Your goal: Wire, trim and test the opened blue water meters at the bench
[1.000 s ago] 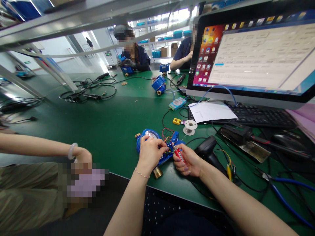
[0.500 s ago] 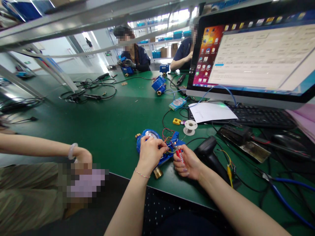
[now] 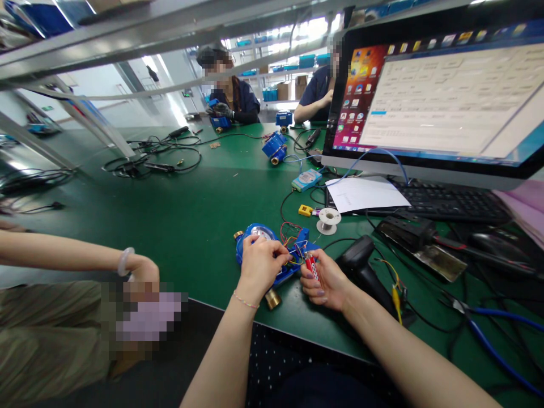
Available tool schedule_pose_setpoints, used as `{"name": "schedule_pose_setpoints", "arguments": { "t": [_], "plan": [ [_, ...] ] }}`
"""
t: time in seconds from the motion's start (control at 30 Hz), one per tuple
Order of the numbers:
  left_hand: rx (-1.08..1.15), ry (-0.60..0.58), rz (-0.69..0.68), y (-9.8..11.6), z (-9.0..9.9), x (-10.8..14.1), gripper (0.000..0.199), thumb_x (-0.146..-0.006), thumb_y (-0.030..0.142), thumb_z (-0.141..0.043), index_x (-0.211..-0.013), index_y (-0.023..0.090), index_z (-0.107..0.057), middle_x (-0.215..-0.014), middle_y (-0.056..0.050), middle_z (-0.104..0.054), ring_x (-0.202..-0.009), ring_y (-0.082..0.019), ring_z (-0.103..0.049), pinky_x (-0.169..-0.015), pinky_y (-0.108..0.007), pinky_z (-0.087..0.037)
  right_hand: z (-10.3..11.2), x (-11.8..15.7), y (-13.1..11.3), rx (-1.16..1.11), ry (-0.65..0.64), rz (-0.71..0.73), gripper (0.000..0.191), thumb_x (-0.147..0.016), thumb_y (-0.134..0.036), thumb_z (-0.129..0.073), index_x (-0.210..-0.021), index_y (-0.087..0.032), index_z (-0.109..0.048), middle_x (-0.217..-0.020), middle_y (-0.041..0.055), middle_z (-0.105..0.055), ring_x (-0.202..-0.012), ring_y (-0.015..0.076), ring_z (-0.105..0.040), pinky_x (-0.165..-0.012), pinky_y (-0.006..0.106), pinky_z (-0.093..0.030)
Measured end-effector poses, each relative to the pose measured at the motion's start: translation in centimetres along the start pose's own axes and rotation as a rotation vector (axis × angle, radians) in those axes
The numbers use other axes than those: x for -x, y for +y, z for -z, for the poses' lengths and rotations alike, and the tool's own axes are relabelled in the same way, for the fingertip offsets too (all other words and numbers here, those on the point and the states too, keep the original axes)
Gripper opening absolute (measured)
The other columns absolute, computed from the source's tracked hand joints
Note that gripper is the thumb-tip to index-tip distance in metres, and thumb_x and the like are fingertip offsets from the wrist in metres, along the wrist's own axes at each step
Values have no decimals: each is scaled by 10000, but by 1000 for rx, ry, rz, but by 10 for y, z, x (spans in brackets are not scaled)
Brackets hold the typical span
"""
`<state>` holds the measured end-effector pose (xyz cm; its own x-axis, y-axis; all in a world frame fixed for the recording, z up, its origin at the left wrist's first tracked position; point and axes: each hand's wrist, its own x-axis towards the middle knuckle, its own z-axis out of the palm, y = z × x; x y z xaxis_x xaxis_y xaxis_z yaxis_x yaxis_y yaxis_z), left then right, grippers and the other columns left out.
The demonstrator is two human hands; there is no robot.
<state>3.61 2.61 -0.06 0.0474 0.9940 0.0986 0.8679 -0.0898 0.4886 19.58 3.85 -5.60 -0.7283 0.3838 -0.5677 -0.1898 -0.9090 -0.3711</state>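
Observation:
A blue water meter (image 3: 244, 241) with brass pipe ends lies near the table's front edge, thin coloured wires (image 3: 290, 241) coming out of it beside a blue housing part. My left hand (image 3: 262, 263) rests over the meter, thumb and fingertips pinched on the wires; the exact strand is partly hidden. Close on its right, my right hand (image 3: 325, 280) is closed around a red lighter (image 3: 313, 265), held upright with its top by the wires. I make out no clear flame now.
Right of my hands lie a black barcode scanner (image 3: 361, 263), blue-handled pliers (image 3: 467, 309) and a solder spool (image 3: 328, 221). Behind them stand a keyboard (image 3: 450, 198) and monitor (image 3: 437, 102). A co-worker's arm (image 3: 80, 252) is at left; two people sit across the table.
The lighter in my right hand has shifted slightly right, away from the wires, and the small glow at its top is gone. My left hand stays in place.

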Motion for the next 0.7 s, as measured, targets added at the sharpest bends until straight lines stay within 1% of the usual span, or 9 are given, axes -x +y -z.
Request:
{"name": "schedule_pose_setpoints", "arguments": {
  "t": [0.33,0.57,0.7],
  "plan": [
    [-8,-20,20,2,0,-1,65,-713,263,-692,-656,237,-679,-689,28,-688,-744,-159,-579,-948,-416,-291,0,0,0,1,-2,4,511,-832,-515,-170,-469,-198,-338,-329,-47,-285,-259,65,-213,-244,158,-145],
    [2,-10,17,0,0,-1,66,-713,270,-693,-655,244,-676,-685,34,-688,-755,-161,-579,-955,-414,-281,0,2,-2,-8,8,11,527,-836,-511,-169,-458,-194,-355,-330,-44,-285,-256,64,-216,-244,160,-143],
    [2,-13,15,0,0,-1,67,-712,264,-694,-653,240,-676,-683,35,-686,-746,-157,-577,-950,-412,-283,1,2,-1,-16,12,12,569,-839,-556,-163,-454,-188,-365,-333,-47,-277,-256,60,-219,-249,157,-136]
  ]
}}
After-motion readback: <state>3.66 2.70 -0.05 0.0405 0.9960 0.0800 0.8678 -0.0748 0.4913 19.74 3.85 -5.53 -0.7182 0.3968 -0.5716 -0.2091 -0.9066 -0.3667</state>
